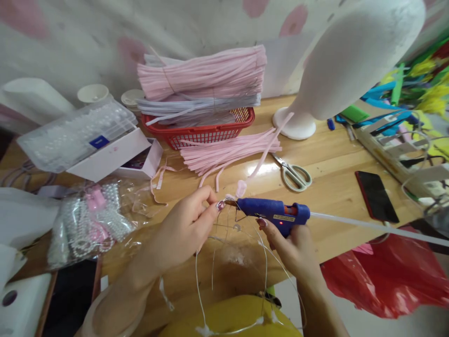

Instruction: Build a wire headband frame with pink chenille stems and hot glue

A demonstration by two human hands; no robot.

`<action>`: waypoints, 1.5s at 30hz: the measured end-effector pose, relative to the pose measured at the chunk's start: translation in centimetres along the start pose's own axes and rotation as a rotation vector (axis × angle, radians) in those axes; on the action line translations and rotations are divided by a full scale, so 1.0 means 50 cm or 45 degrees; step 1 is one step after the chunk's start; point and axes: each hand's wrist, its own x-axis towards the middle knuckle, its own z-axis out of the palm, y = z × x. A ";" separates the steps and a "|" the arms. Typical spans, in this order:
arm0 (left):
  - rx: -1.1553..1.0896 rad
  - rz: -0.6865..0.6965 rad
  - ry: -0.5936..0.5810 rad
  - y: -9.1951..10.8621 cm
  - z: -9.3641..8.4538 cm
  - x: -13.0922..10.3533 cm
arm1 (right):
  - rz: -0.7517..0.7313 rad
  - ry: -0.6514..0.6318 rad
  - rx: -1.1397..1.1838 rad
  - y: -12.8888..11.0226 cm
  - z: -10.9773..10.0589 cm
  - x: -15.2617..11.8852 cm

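Observation:
My right hand [293, 245] is wrapped round the handle of a blue hot glue gun [261, 208], with a red light lit on its side and a long clear glue stick [354, 225] out of its back. The nozzle points left and meets my left fingertips. My left hand [191, 224] pinches a thin white wire frame [198, 285] that hangs down in loops over the table's front edge. A small pale pink piece [241, 188] shows just above the nozzle. What exactly sits between the left fingertips is partly hidden.
Pink fuzzy stems [228, 152] lie before a red basket [206, 133] stacked with more bundles. Scissors [296, 177], a phone [377, 196] and a white mannequin head [336, 65] stand right. Left are a clear bead box [77, 126] and bagged pearl strings [91, 220]. A red bag [393, 276] hangs lower right.

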 end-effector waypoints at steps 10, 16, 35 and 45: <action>0.105 0.027 -0.004 0.004 0.000 -0.003 | -0.099 -0.020 -0.242 -0.016 -0.025 0.002; 0.110 -0.006 0.010 0.007 0.010 -0.007 | -0.254 0.082 -0.285 -0.017 -0.005 -0.016; 0.184 -0.014 0.024 0.007 0.016 -0.012 | 0.003 0.178 -0.159 -0.053 0.028 -0.017; 0.203 -0.078 -0.005 0.023 0.012 -0.017 | 0.007 0.008 -0.081 -0.035 -0.005 -0.005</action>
